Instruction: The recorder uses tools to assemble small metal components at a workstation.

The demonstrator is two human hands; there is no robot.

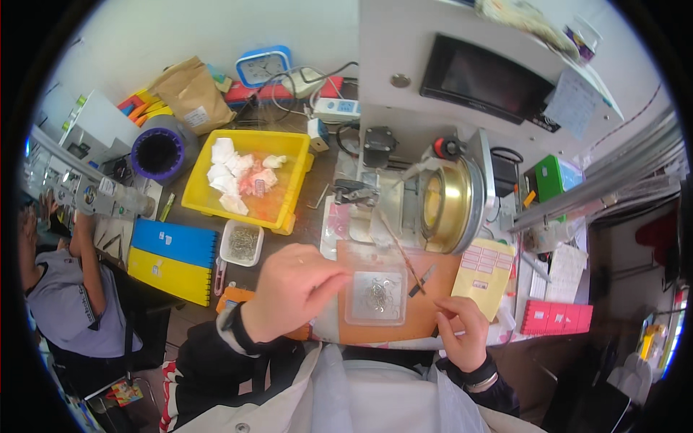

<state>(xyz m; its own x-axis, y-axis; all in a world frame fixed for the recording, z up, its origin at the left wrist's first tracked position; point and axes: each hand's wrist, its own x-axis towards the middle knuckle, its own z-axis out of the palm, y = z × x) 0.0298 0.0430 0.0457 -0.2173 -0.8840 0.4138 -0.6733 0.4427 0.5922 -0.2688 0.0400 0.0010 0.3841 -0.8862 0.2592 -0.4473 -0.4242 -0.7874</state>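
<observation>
My left hand [292, 289] hovers at the left edge of a clear plastic box [351, 312], thumb and forefinger pinched together. Anything between those fingertips is too small to make out. A little heap of small shiny metal pieces [377, 296] lies in the box, which stands on an orange-brown mat [426, 321]. My right hand [465, 335] is to the right of the box, over the mat's edge, its thumb and fingers also drawn into a pinch; what they hold, if anything, does not show. Between box and right hand lie a small knife [421, 281] and a thin brown stick [406, 258].
Behind the mat stands a machine with a brass-coloured wheel [435, 206]. A yellow envelope [482, 281] lies at right. At left are a white tub of small metal pieces [242, 244], a yellow tray [299, 191], and blue and yellow folders [170, 270]. Another person [68, 303] sits far left.
</observation>
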